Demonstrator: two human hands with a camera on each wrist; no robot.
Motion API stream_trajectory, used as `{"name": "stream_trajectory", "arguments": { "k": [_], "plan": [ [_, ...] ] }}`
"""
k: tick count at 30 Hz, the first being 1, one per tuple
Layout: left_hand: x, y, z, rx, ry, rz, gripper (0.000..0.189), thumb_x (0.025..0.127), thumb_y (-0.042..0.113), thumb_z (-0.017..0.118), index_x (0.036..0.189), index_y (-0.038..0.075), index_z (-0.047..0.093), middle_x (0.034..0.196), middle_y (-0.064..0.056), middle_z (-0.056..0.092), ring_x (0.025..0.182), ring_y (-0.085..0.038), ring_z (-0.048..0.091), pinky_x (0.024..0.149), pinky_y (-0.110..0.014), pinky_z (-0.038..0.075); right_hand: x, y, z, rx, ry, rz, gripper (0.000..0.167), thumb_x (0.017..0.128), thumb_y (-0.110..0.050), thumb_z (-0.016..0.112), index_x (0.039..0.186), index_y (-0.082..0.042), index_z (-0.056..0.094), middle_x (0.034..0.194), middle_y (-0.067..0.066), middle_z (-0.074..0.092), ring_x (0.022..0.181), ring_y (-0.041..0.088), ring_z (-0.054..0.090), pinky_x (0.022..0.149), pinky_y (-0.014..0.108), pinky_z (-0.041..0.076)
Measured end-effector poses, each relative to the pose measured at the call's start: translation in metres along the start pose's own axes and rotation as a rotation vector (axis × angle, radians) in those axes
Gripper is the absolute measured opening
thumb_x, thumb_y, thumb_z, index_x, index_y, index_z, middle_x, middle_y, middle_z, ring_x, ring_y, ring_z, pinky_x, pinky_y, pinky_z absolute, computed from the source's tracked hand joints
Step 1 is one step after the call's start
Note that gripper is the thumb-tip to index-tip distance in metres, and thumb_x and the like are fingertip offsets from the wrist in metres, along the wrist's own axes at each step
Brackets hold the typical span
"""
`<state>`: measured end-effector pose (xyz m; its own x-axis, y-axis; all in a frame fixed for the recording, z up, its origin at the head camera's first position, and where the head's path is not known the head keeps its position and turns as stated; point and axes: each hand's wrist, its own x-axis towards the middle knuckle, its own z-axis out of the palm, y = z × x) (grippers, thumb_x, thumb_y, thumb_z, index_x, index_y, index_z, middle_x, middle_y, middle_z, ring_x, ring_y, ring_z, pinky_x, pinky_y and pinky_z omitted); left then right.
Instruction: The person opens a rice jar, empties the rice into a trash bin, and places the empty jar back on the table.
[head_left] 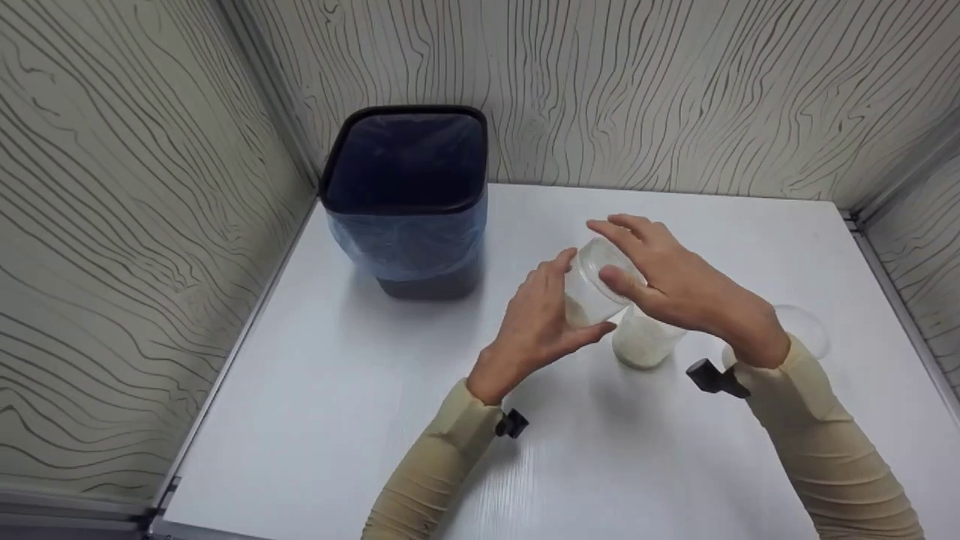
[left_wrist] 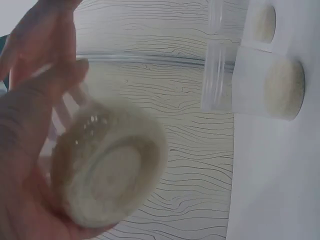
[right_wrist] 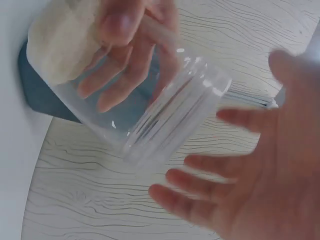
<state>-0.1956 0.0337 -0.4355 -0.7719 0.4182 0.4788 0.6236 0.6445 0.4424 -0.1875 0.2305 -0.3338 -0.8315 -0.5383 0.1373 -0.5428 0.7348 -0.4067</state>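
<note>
Pale walls with dark, wavy wood-grain lines [head_left: 637, 90] close in the workspace, metal strips [head_left: 270, 97] running along their corners. A white table [head_left: 322, 427] spreads beneath, its surface smooth and softly reflective. Toward its far left side stands a dark-rimmed bin [head_left: 405, 211] lined with a translucent blue bag [head_left: 412, 251]; the depths are too dark to read.

A person in beige sleeves works right of the bin. The left hand [head_left: 529, 322] holds a clear jar [head_left: 589, 292] above the table, fingers curled around its side and thumb opposite. The right hand [head_left: 667, 277] hovers at the jar's neck, fingers and thumb spread wide; the right wrist view shows a gap between fingers and jar.

Two similar jars stand upright on the table, one [head_left: 645, 341] just behind the hands, another [left_wrist: 262, 23] beside it, each with a pale, grainy fill at the base. The work appears midway: the held jar is lifted and tilted, its fill [right_wrist: 62, 45] inside, and it is not yet set down. Whether a lid sits on it cannot be told.
</note>
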Motion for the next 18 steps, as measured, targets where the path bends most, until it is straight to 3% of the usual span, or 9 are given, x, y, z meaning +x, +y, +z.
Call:
{"name": "stream_trajectory", "arguments": {
  "k": [2, 5, 7, 9, 12, 16, 18],
  "plan": [
    [-0.001, 0.007, 0.006, 0.133, 0.094, -0.023, 0.099, 0.075, 0.062, 0.074, 0.145, 0.007, 0.032, 0.125, -0.006, 0.057, 0.102, -0.017, 0.06, 0.082, -0.031, 0.055, 0.004, 0.001, 0.002, -0.066, 0.016, 0.068, 0.056, 0.103, -0.047, 0.04, 0.153, -0.025, 0.032, 0.147, 0.016, 0.04, 0.122, 0.037, 0.052, 0.09, 0.061, 0.048],
    [-0.004, 0.015, 0.012, 0.222, 0.19, -0.03, 0.099, 0.074, 0.063, 0.075, 0.143, 0.006, 0.034, 0.124, -0.007, 0.058, 0.1, -0.017, 0.061, 0.079, -0.031, 0.055, 0.008, 0.001, 0.005, -0.144, -0.013, 0.13, 0.06, 0.102, -0.055, 0.035, 0.153, -0.023, 0.033, 0.135, 0.017, 0.048, 0.102, 0.033, 0.061, 0.077, 0.054, 0.052],
    [-0.006, 0.018, 0.015, 0.242, 0.21, -0.021, 0.099, 0.073, 0.063, 0.075, 0.143, 0.006, 0.034, 0.124, -0.007, 0.058, 0.1, -0.017, 0.061, 0.079, -0.031, 0.055, 0.009, 0.003, 0.007, -0.165, -0.036, 0.141, 0.062, 0.101, -0.057, 0.034, 0.152, -0.021, 0.035, 0.128, 0.017, 0.052, 0.095, 0.03, 0.062, 0.073, 0.05, 0.053],
    [-0.006, 0.019, 0.015, 0.221, 0.185, -0.006, 0.099, 0.074, 0.063, 0.074, 0.144, 0.006, 0.034, 0.125, -0.007, 0.058, 0.102, -0.017, 0.061, 0.081, -0.03, 0.055, 0.009, 0.004, 0.009, -0.165, -0.051, 0.134, 0.062, 0.101, -0.057, 0.036, 0.151, -0.02, 0.037, 0.125, 0.017, 0.054, 0.096, 0.028, 0.06, 0.073, 0.048, 0.053],
    [-0.006, 0.012, 0.012, 0.063, 0.07, 0.017, 0.1, 0.076, 0.062, 0.073, 0.147, 0.007, 0.03, 0.128, -0.006, 0.057, 0.108, -0.017, 0.06, 0.086, -0.03, 0.054, 0.005, 0.007, 0.008, -0.118, -0.059, 0.08, 0.06, 0.1, -0.054, 0.044, 0.15, -0.022, 0.04, 0.125, 0.015, 0.054, 0.103, 0.029, 0.057, 0.08, 0.049, 0.051],
    [-0.003, -0.006, 0.002, -0.328, -0.155, 0.015, 0.098, 0.077, 0.056, 0.076, 0.152, 0.02, 0.024, 0.133, 0.0, 0.054, 0.116, -0.013, 0.056, 0.091, -0.026, 0.052, -0.002, 0.01, 0.003, -0.009, -0.072, -0.064, 0.06, 0.095, -0.044, 0.06, 0.149, -0.026, 0.04, 0.136, 0.01, 0.051, 0.12, 0.028, 0.05, 0.094, 0.051, 0.047],
    [-0.001, -0.014, -0.002, -0.493, -0.238, 0.019, 0.096, 0.075, 0.051, 0.08, 0.151, 0.028, 0.025, 0.132, 0.002, 0.056, 0.115, -0.011, 0.057, 0.091, -0.025, 0.051, -0.005, 0.01, 0.0, 0.043, -0.092, -0.142, 0.063, 0.093, -0.038, 0.065, 0.149, -0.025, 0.04, 0.142, 0.007, 0.048, 0.127, 0.026, 0.046, 0.099, 0.052, 0.045]
  ]
}}
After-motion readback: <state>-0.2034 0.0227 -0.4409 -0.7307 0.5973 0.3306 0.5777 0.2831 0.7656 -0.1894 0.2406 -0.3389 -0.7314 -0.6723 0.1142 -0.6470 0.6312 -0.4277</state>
